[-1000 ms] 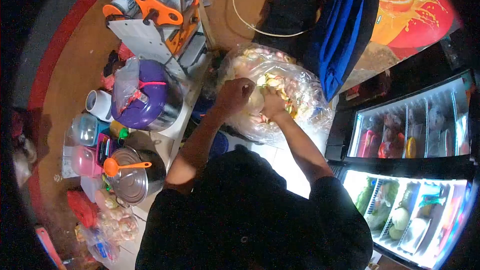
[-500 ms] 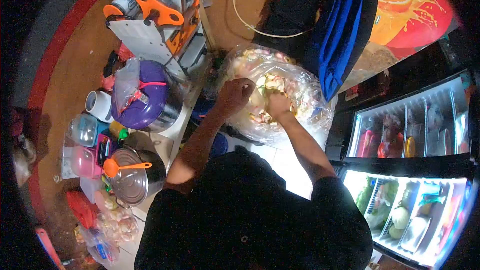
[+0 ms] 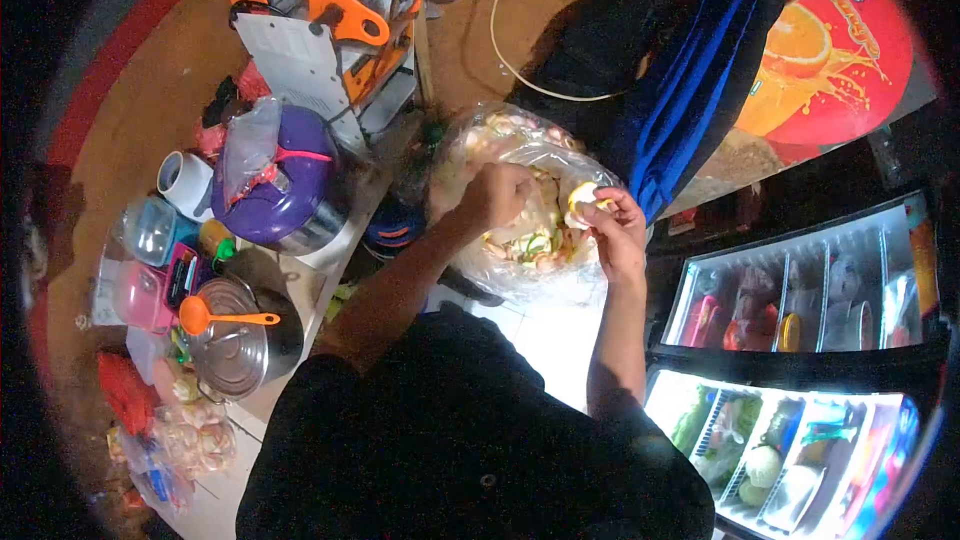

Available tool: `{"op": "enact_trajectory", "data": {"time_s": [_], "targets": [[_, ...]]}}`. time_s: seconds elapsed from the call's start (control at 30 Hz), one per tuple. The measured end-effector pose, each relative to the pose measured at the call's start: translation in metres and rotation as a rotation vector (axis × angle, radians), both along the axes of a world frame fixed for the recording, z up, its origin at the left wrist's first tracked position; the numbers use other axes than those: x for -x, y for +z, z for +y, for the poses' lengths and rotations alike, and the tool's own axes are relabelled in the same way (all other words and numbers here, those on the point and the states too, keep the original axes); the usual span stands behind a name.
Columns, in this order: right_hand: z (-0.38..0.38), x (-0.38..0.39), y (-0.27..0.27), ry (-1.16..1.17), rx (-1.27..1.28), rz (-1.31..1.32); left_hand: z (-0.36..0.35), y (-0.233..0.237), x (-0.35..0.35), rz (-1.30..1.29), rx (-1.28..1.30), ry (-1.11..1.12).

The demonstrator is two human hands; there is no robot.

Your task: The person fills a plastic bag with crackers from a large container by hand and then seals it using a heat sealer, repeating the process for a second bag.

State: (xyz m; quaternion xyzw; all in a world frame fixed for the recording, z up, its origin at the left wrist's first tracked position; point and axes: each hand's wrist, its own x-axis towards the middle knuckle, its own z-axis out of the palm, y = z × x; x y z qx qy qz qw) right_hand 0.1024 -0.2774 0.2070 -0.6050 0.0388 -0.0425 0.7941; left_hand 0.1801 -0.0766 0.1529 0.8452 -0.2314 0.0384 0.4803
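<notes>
A large clear plastic bag (image 3: 480,265) stands open before me, full of pale pieces (image 3: 540,245) with yellow, pink and green tints; their kind is not plain. My left hand (image 3: 495,200) is closed at the bag's left side of the opening, and seems to pinch the plastic, though its fingertips are mostly hidden. Over the bag's right side, my right hand (image 3: 622,238) holds up a white piece with a yellow edge (image 3: 583,202) between thumb and fingers. Behind the opening, more of the pieces show through the plastic.
On the left counter stand a pot with a purple lid (image 3: 295,165), a white mug (image 3: 185,180), a lidded steel pot (image 3: 235,360) with an orange ladle (image 3: 225,318) on top, and plastic containers (image 3: 150,230). A lit glass-door fridge (image 3: 790,360) is at right. Blue cloth (image 3: 690,70) hangs behind the bag.
My right hand has come up out of the bag with a white, yellow-edged piece in its fingers. My left hand stays by the bag's opening. The view has shifted slightly.
</notes>
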Motion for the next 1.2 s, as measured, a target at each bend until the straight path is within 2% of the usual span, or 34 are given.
{"op": "enact_trajectory", "data": {"time_s": [0.07, 0.1, 0.13, 0.2, 0.27, 0.3, 0.33, 0.37, 0.53, 0.6, 0.67, 0.8, 0.83, 0.9, 0.97, 1.03, 1.07, 1.13, 1.17, 1.2], "targets": [[0.000, 0.002, 0.003, 0.055, -0.006, 0.000, -0.003, 0.006, 0.002, -0.076, 0.033, -0.022], [0.005, 0.003, 0.003, 0.024, 0.080, -0.031, -0.006, 0.004, 0.003, -0.074, 0.036, -0.024], [0.010, 0.003, 0.003, -0.006, 0.166, -0.063, -0.008, 0.000, 0.002, -0.030, 0.065, -0.042], [0.017, 0.003, -0.003, 0.003, 0.137, -0.103, -0.012, -0.005, -0.001, 0.014, 0.096, -0.057], [0.021, 0.003, -0.011, 0.113, 0.424, -0.156, -0.013, -0.010, -0.006, 0.065, 0.036, -0.126], [0.024, 0.006, -0.002, 0.168, 0.386, -0.025, -0.012, -0.010, -0.006, 0.064, 0.038, -0.124], [0.024, 0.006, -0.003, 0.170, 0.388, -0.026, -0.010, -0.011, -0.006, 0.133, 0.108, -0.164], [0.024, 0.005, -0.004, 0.156, 0.417, -0.051, -0.008, -0.011, -0.006, 0.200, 0.178, -0.204], [0.026, 0.000, -0.008, 0.067, 0.583, -0.182, -0.007, -0.021, -0.009, 0.130, 0.163, -0.176], [0.034, 0.002, -0.002, 0.002, 0.789, -0.167, -0.007, -0.020, -0.007, 0.129, 0.162, -0.173], [0.033, -0.003, -0.015, -0.022, 0.786, -0.168, -0.007, -0.019, -0.009, 0.138, 0.034, -0.208], [0.041, -0.001, -0.011, -0.039, 0.796, -0.262, -0.004, -0.006, 0.000, 0.081, 0.036, -0.180], [0.043, -0.001, -0.011, -0.039, 0.795, -0.262, 0.000, 0.002, 0.001, 0.086, -0.036, -0.168], [0.045, -0.001, -0.011, 0.015, 0.538, -0.471, 0.001, 0.003, 0.002, 0.091, -0.109, -0.156], [0.035, -0.003, -0.021, -0.061, 0.560, -0.406, 0.000, -0.010, -0.003, 0.022, -0.020, -0.093], [0.028, -0.001, -0.023, -0.164, 0.650, -0.238, -0.001, -0.026, -0.007, 0.042, 0.032, -0.093], [0.028, 0.003, -0.021, -0.163, 0.650, -0.240, -0.002, -0.032, -0.010, 0.060, 0.084, -0.095], [0.032, 0.010, -0.007, 0.174, 0.808, -0.243, 0.000, -0.023, -0.012, 0.094, 0.023, -0.131], [0.041, 0.011, 0.000, 0.280, 0.845, -0.315, 0.000, -0.018, -0.011, 0.134, -0.038, -0.172], [0.040, 0.011, -0.003, 0.278, 0.843, -0.311, 0.000, -0.012, -0.011, 0.137, -0.040, -0.175]]}}
